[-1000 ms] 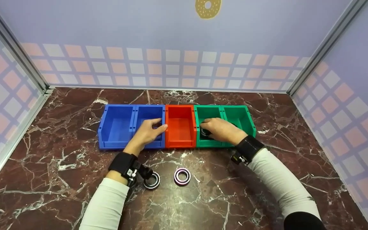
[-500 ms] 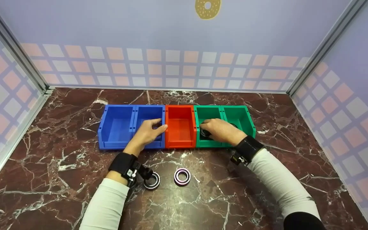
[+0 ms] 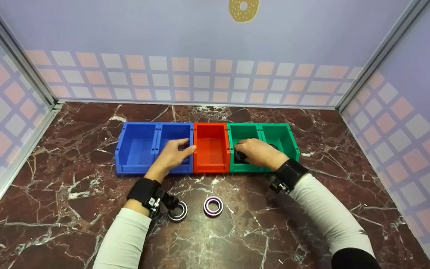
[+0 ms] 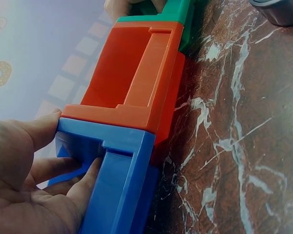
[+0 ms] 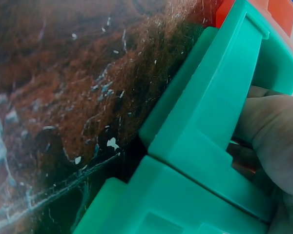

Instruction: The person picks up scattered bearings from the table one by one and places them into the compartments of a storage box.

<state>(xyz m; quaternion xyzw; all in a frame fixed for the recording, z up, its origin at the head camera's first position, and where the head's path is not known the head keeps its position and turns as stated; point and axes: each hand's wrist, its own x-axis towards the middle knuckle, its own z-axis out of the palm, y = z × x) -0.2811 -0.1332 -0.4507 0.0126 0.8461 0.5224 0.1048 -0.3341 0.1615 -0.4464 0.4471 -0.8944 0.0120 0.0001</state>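
the left hand [image 3: 172,154] is holding its fingers loosely apart, a wide gap showing between thumb and forefinger. its thumb tip is resting on the rim where the right blue bin [image 3: 179,170] is meeting the red bin [image 3: 210,168], and the other fingers are dipping inside that blue bin, gripping nothing that shows.

the right hand [image 3: 258,150] is reaching into the left green bin [image 3: 246,168], its bent fingers gripping a dark round part [image 3: 240,156]; the hand and the bin wall are hiding most of the contact. another dark piece [image 3: 273,146], mostly covered, is lying in the right green bin [image 3: 277,130], on the far side of that hand's heel.

the red bin is sitting between the two hands' fingers. nearer the person than all the fingers, a dark ring [image 3: 178,219] is lying on the marbled table [image 3: 215,246] beside the left wrist, and a purple-tinted ring [image 3: 213,214] is lying to its right.
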